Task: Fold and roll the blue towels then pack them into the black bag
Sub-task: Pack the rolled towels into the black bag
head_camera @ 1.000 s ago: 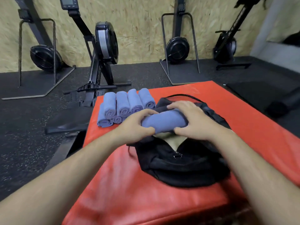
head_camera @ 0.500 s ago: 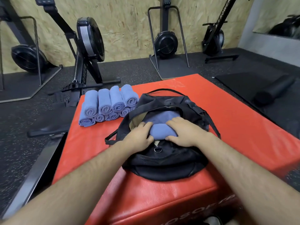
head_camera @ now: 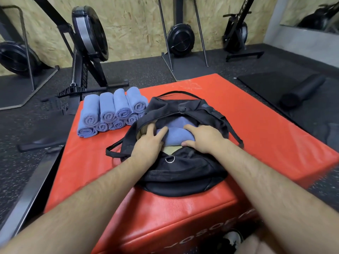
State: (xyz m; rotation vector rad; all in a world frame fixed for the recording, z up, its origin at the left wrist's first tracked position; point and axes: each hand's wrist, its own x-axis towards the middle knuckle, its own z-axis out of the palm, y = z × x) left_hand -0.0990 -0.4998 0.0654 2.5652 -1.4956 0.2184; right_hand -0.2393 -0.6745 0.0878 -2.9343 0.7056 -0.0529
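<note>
A black bag (head_camera: 179, 173) lies unzipped on the red padded box (head_camera: 266, 129). Inside its opening sits a rolled blue towel (head_camera: 176, 134). My left hand (head_camera: 148, 143) lies on the towel's left end with fingers spread and fairly straight, pressing it down. My right hand (head_camera: 203, 138) covers the towel's right end, its fingers over the top and the thumb at the near side. Several rolled blue towels (head_camera: 111, 110) are stacked in two layers on the box, left of the bag.
Rowing machines (head_camera: 86, 39) stand upright on the black rubber floor by the wooden wall behind the box. A black mat and a rolled mat (head_camera: 300, 90) lie on the floor at the right. A shoe (head_camera: 233, 239) shows below the box's front edge.
Both hands brought the rolled towel down from above the bag into its opening and now push it deeper. The left hand's fingers have spread out on it.
</note>
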